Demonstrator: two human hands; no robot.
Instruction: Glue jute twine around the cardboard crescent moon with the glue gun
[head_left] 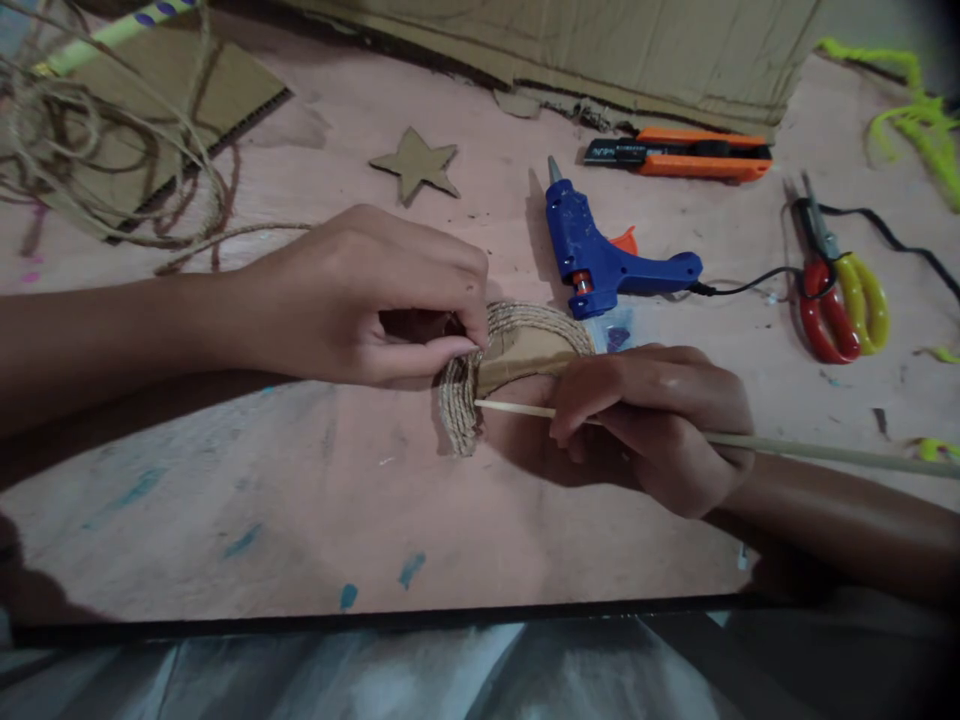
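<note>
Twine-edged cardboard (525, 350) is pinched, seemingly for steadiness, by the left hand (405, 290); the right hand (660, 420) grasps a thin stick (514, 408).

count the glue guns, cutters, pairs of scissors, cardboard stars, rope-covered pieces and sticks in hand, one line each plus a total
Glue gun: 1
Cutter: 1
Pair of scissors: 1
Cardboard star: 1
Rope-covered piece: 1
Stick, in the right hand: 1
Total: 6
</note>
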